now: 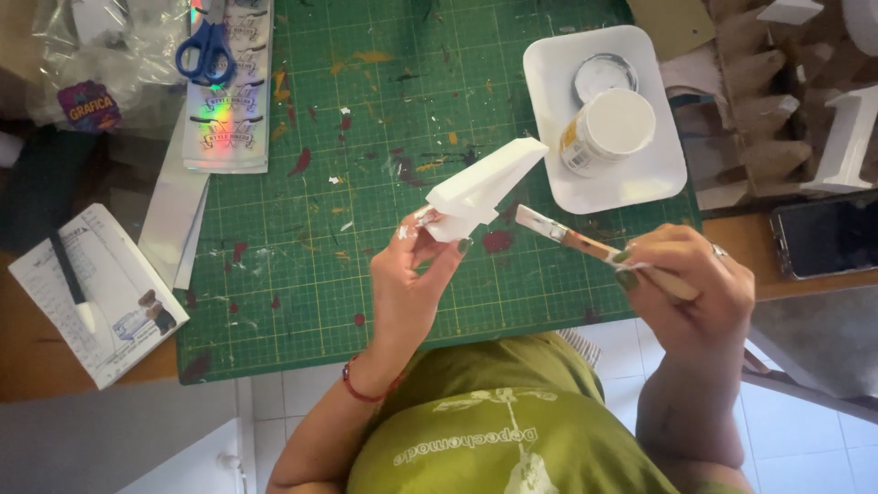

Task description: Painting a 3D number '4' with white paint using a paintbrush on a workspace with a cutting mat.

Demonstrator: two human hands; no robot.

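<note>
Here, at the far left, a printed booklet [96, 293] lies on the wooden table with a black pen [69, 274] on it. Above it, blue-handled scissors [206, 50] rest on shiny sticker sheets [227, 119]. The green cutting mat [347, 137], spotted with paint, covers the middle of the table. Over the mat, the left hand [416, 274] is closed on a white pointed foam shape [480, 187], pinching its lower end with the fingertips, so the shape is raised in the air and tilted up to the right. Just beside it, the right hand [690, 279] is closed around a flat paintbrush [585, 242], whose bristles point to the shape. Behind them, a white tray [640, 183] holds an open pot of white paint [608, 128] and its lid [604, 73]. A dark phone [828, 236] lies at the right edge.
</note>
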